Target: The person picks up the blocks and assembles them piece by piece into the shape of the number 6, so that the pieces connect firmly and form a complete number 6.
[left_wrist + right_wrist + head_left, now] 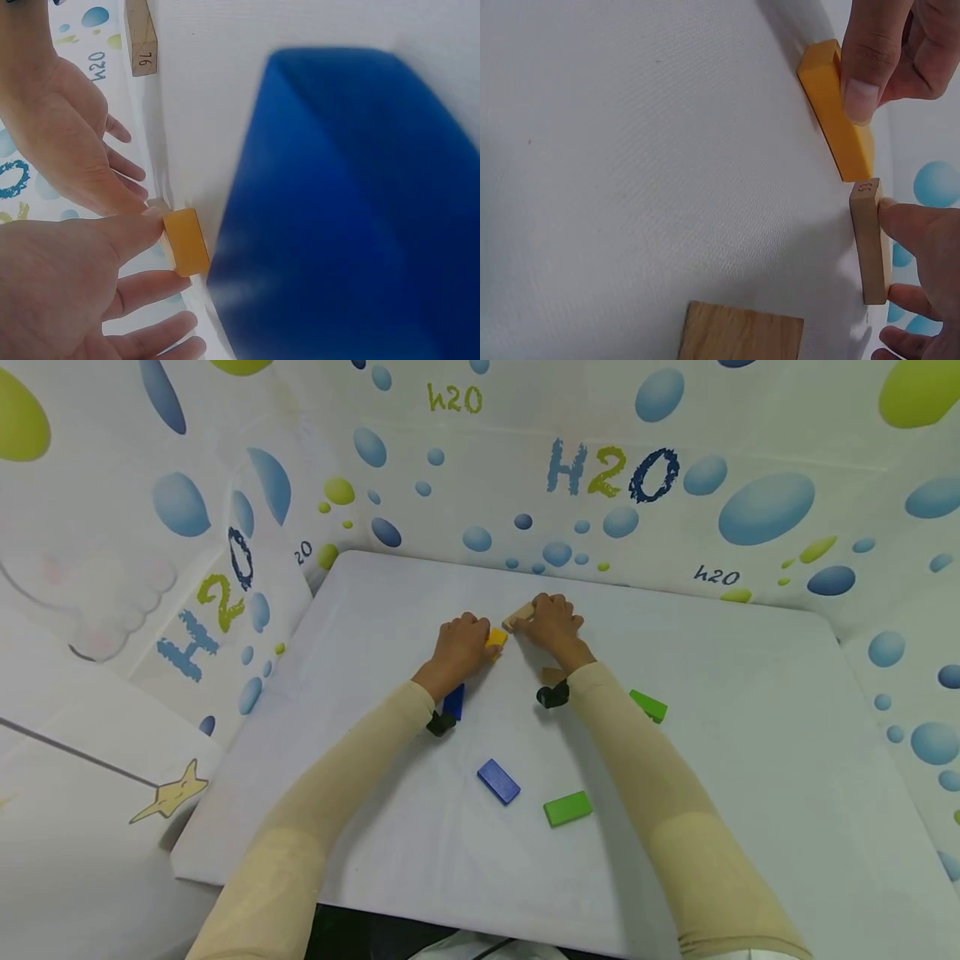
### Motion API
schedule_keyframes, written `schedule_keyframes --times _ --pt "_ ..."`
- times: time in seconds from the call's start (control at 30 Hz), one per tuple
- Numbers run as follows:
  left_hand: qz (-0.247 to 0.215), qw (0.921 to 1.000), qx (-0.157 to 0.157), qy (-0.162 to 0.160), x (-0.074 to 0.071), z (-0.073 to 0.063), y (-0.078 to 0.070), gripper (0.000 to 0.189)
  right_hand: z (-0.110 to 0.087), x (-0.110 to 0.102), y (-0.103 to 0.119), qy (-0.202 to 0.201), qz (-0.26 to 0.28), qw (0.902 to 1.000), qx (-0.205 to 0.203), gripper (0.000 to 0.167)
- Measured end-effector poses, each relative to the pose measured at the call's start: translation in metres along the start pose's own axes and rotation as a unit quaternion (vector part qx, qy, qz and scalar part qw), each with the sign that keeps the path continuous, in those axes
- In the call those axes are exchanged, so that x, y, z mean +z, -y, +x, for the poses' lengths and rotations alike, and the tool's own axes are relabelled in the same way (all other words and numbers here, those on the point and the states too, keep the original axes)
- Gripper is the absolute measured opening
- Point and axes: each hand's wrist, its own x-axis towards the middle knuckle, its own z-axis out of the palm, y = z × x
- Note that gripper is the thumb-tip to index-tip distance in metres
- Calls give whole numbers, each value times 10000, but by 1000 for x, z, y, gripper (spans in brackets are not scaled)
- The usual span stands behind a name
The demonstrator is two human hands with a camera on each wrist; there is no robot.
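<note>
One white desk (765, 735) spreads beneath your left sleeve (341, 768) and right sleeve (667, 768), bearing seven blocks. No container shows in any view, so nothing is boxed: each block is either in your fingers or directly on that surface. Your left hand (460, 645) pinches the yellow block (497, 637) between thumb and fingers; your right hand (551, 625) likewise grips a wooden block (517, 617), both toward the desk's far edge. Their facing ends nearly meet, though whether they touch cannot be told. The work looks early: this pair sits roughly end to end, not yet released, while five blocks lie unheld. Of those, a dark blue block (454, 702) is by your left sleeve; a second wooden block (552, 676) and one green block (649, 706) flank your right sleeve; a lighter blue block (498, 782) and another green block (567, 808) lie nearer you.
</note>
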Motion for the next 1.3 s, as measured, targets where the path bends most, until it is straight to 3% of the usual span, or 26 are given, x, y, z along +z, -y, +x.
schedule_keyframes --times 0.47,0.7,1.3 --pt "24 10000 5 81 -4 -5 -3 41 -1 6 -2 62 63 9999 -122 64" --pt "-25 10000 69 -27 -3 -6 -4 39 -1 6 -2 111 34 9999 -118 66" --pt "33 9999 -86 -83 -4 -3 -6 42 0 3 1 187 31 9997 -179 67"
